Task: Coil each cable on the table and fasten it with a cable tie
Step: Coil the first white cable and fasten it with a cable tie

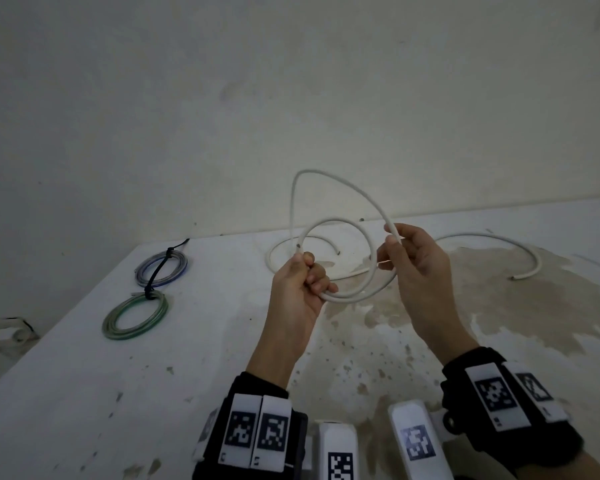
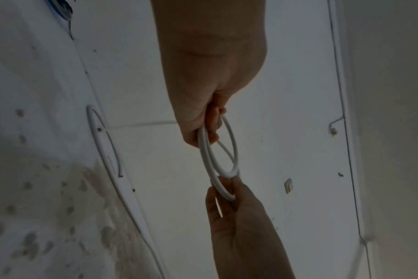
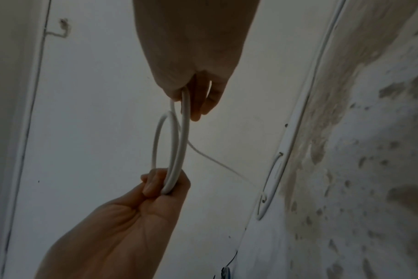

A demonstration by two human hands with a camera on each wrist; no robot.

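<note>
You are holding the white cable [image 1: 347,296] in the air above the table [image 1: 84,393], at about 12 o'clock from your wrists. Your left hand [image 1: 300,289] has its fingers curled round the gathered turns at the coil's 9 o'clock side. Your right hand [image 1: 416,261] pinches a single strand between thumb and fingertips at the coil's 3 o'clock side.

My judgement is that the main risk is spring-back. This cable looks stiff, and one tall loop already stands up well beyond the others toward 12 o'clock. If your left grip eases while you feed the next turn, the loops will likely pop open and come out in uneven sizes.

A second risk is below your hands. Another white cable [image 1: 499,244] lies on the table behind and to the right, and from these views I cannot tell which loose curves on the tabletop belong to which cable. Pull slack carelessly and you may drag or snag the neighbour.

Third, I see no loose tie within reach. You would have to free a hand to fetch one, and the coil could unwind then.

The blue coil [image 1: 161,268] and green coil [image 1: 136,317], at 10 o'clock, are already tied.
</note>
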